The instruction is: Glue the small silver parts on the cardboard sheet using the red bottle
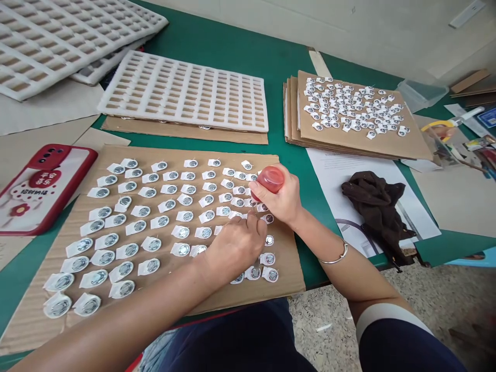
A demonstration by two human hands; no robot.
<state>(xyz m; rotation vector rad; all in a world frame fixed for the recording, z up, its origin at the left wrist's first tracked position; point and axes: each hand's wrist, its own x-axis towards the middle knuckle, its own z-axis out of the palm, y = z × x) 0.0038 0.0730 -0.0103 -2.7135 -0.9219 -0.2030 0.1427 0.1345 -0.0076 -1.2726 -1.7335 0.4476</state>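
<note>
Presently, round, metallic-faced discs [186, 216] with white tabs lie in loose rows across a ribbed cardboard sheet [284, 258]; which are finished and which remain cannot be told. The right hand [284, 199] is wrapped around a smooth, translucent red bottle [271, 178] above the sheet. The left hand [242, 240] has its fingers bunched just beside it; any part pinched there is hidden. A gridded white foam tray [264, 106] lies behind.

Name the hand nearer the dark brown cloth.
Right. The right hand, gripping a red object, is left of the dark brown cloth; the left hand is farther left, over the cardboard sheet.
</note>
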